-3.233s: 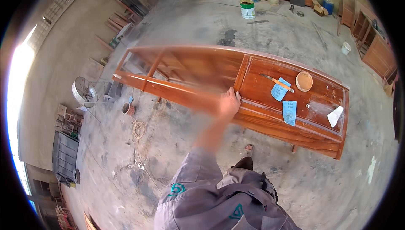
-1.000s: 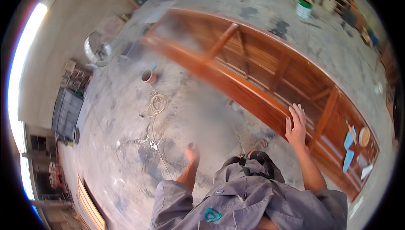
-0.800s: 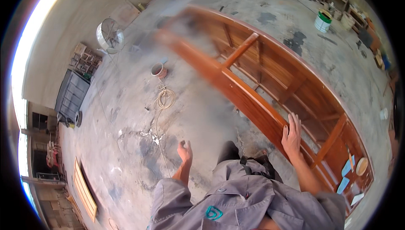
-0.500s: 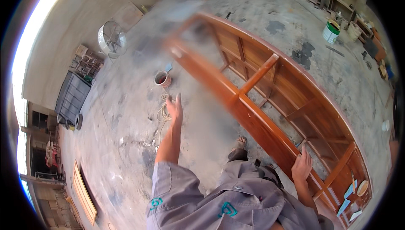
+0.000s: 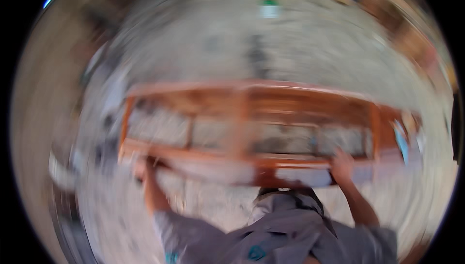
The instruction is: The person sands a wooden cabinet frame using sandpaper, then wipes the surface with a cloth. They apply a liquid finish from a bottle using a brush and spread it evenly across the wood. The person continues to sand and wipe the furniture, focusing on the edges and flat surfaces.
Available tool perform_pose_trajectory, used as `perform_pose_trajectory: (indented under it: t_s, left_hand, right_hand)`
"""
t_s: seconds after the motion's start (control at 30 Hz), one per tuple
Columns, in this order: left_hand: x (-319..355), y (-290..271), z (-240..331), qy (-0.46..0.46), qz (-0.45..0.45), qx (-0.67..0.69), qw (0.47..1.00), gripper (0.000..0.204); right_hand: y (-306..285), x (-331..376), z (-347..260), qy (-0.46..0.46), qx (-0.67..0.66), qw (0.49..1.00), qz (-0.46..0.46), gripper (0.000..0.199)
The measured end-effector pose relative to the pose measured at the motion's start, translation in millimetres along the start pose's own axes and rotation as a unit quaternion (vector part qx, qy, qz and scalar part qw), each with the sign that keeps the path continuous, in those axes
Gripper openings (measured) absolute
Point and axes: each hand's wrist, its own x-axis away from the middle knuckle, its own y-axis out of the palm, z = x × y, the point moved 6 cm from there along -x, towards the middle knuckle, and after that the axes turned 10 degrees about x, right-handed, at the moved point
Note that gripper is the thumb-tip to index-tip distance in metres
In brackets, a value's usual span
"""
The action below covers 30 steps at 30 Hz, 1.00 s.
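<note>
No lettering is legible; the gray shirt (image 5: 295,223) bears teal emblems (image 5: 256,252).

- We can reach down through the wooden frame (image 5: 310,88) either side of its middle crossbar (image 5: 240,123); floor (image 5: 290,139) shows through both openings.
- Front rail (image 5: 218,158) bars our near side; left hand (image 5: 142,168) and right hand (image 5: 343,165) at it, contact blurred.
- Right divider (image 5: 375,131), then panel (image 5: 386,127) with blue sheet (image 5: 401,142), blocks us.

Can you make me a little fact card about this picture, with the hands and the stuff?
Left hand: at the frame's near edge, toward its left end
Right hand: same edge, farther right
Grip: too blurred to tell
Frame: reddish-brown wood, open gaps
Right end: blue paper
Beyond: green-and-white bucket
Floor: grey
</note>
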Motion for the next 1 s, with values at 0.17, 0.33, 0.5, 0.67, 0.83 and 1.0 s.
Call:
perform_pose_trajectory:
  t_s: [0.17, 0.33, 0.5, 0.67, 0.83, 1.0]
  left_hand:
    - [-13.4, 8.8, -7.0, 0.270, 0.087, -0.090, 0.955, 0.034]
    - [76.1, 75.2, 114.2, 0.374, -0.048, 0.216, 0.901, 0.028]
    - [303.9, 52.4, 259.2, 0.390, -0.195, 0.339, 0.834, 0.038]
    - [494.3, 34.3, 330.3, 0.356, -0.356, 0.362, 0.784, 0.039]
    - [657.6, 38.2, 359.1, 0.267, -0.469, 0.429, 0.724, 0.039]
    - [791.5, 40.5, 394.4, 0.144, -0.529, 0.457, 0.701, 0.044]
  right_hand:
    - [-23.0, -25.7, -8.0, 0.089, -0.040, 0.993, -0.069, 0.021]
    - [-21.3, 37.8, 12.4, 0.140, -0.072, 0.987, -0.010, 0.037]
    - [-22.9, 52.4, 40.4, 0.149, -0.274, 0.950, 0.016, 0.034]
    - [-63.1, 46.7, 168.0, 0.160, -0.152, 0.964, 0.149, 0.040]
    - [-61.9, 69.5, 361.3, 0.245, 0.003, 0.949, 0.200, 0.046]
    - [-13.8, 69.4, 446.3, 0.190, 0.033, 0.974, 0.119, 0.038]
